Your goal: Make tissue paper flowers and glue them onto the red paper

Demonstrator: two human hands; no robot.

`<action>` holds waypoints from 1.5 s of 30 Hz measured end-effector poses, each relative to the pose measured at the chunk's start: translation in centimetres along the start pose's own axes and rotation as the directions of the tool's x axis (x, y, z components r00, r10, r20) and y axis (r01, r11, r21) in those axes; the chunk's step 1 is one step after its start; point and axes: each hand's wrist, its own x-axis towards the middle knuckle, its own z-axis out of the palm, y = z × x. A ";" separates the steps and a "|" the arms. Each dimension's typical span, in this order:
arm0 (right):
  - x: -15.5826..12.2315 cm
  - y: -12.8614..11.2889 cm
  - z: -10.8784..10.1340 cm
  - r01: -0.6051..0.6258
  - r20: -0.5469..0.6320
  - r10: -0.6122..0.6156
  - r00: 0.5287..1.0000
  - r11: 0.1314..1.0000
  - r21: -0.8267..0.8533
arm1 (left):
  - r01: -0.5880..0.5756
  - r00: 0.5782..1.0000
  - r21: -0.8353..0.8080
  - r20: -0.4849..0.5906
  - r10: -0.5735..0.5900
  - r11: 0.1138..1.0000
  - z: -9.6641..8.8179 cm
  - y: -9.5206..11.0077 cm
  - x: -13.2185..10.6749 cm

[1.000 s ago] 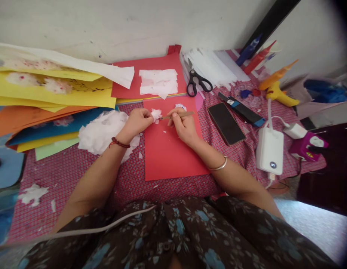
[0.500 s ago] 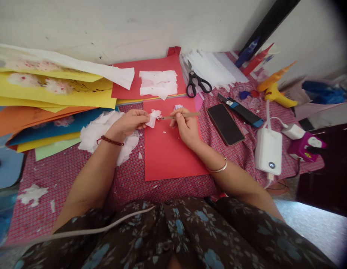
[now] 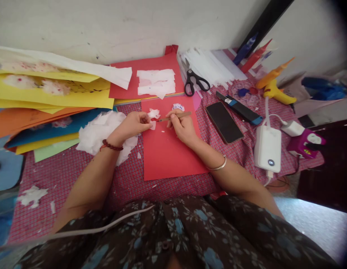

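Note:
My left hand (image 3: pixel 133 126) pinches a small piece of white tissue paper (image 3: pixel 153 114) just above a red paper sheet (image 3: pixel 168 153). My right hand (image 3: pixel 182 125) is closed round a thin brown stick (image 3: pixel 176 116), held level with its tip touching the tissue piece. Both hands meet over the far end of the red sheet. A small white curled paper bit (image 3: pixel 178 107) lies just beyond my right hand.
A heap of white tissue (image 3: pixel 99 132) lies left of the red sheet. Coloured paper sheets (image 3: pixel 50 97) are stacked at far left. Scissors (image 3: pixel 193 80), a dark phone (image 3: pixel 224 122), a white power bank (image 3: pixel 267 147) and a yellow glue gun (image 3: pixel 276 89) sit on the right of the checked cloth.
My left hand has turned the tissue piece and drawn it closer to the stick's tip. The view has shifted slightly; the right hand has barely moved.

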 end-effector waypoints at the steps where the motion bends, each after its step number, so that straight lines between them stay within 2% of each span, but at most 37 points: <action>1: 0.0 -0.1 0.0 0.003 -0.006 -0.003 1.000 1.000 -0.003 | -0.016 1.000 0.013 -0.007 0.017 1.000 0.0 0.0 0.0; 8: 0.0 -0.7 0.0 0.032 -0.063 -0.032 0.997 0.999 -0.006 | -0.136 0.970 0.207 -0.172 0.173 0.969 0.5 -0.7 1.5; 14: 0.1 -0.1 0.5 0.025 0.018 -0.024 1.000 0.999 -0.038 | -0.091 0.963 0.194 -0.234 0.136 0.977 1.1 -1.1 2.2; 24: 0.3 0.2 0.6 0.054 0.095 -0.039 0.995 0.986 -0.161 | -0.096 0.956 0.111 -0.268 0.123 0.989 1.7 -1.4 2.6; 28: 0.3 -0.1 0.6 0.073 0.117 -0.046 0.992 0.968 -0.241 | -0.134 0.907 0.063 -0.395 0.148 0.989 1.5 -1.8 2.7; 31: 0.2 -0.4 0.6 0.096 0.153 -0.052 0.987 0.951 -0.294 | -0.082 0.873 0.054 -0.478 0.098 0.995 1.2 -2.4 2.8; 35: 0.1 -0.4 0.7 0.182 0.202 -0.119 0.972 0.926 -0.331 | 0.000 0.896 0.109 -0.441 0.049 0.994 0.8 -2.7 2.8; 41: 0.0 -0.1 0.7 0.280 0.317 -0.151 0.936 0.866 -0.414 | 0.023 0.919 0.190 -0.392 0.054 0.982 0.5 -2.5 2.7; 43: -0.1 -0.4 0.6 0.279 0.311 -0.157 0.937 0.874 -0.398 | 0.028 0.918 0.194 -0.394 0.051 0.981 0.4 -2.4 2.7; 45: -0.3 -0.6 0.4 0.237 0.248 -0.157 0.956 0.912 -0.335 | 0.027 0.916 0.181 -0.398 0.048 0.983 0.4 -2.5 2.6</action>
